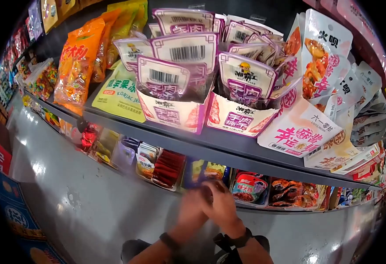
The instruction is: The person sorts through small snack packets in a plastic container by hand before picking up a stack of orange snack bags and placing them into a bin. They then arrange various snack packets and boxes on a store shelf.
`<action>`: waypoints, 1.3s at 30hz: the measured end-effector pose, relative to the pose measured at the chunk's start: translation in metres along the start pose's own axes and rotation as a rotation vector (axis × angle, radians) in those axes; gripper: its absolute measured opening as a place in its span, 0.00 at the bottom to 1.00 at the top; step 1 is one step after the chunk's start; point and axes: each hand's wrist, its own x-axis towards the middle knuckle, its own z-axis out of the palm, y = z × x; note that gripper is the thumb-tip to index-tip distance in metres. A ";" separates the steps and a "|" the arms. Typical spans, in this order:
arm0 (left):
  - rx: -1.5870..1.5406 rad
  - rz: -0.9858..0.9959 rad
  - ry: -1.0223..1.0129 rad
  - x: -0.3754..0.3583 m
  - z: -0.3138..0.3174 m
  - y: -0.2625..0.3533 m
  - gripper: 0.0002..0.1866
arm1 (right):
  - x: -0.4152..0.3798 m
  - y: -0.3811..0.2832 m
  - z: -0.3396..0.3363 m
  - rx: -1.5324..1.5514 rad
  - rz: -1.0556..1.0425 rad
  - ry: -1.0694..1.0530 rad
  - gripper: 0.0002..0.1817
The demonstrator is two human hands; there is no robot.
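Both my hands reach forward to the lower shelf (pixel 166 187) of a snack rack. My left hand (pixel 192 212) and my right hand (pixel 221 206) are pressed close together, blurred, in front of a blue and yellow box of packets (pixel 204 170). Their fingers curl around something small that I cannot make out. Dark bands sit on both wrists.
The upper shelf (pixel 228 147) carries purple and white display boxes (pixel 175 112), pink and white boxes (pixel 296 130), a green jelly pack (pixel 118 94) and orange bags (pixel 76 61). Lower trays hold red packets (pixel 169 169) and dark snack packs (pixel 292 193). Cardboard cartons (pixel 12 207) stand at left on the grey floor.
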 end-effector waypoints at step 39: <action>0.140 0.155 -0.029 -0.014 0.010 -0.019 0.17 | -0.017 -0.004 -0.001 -0.030 0.035 -0.035 0.14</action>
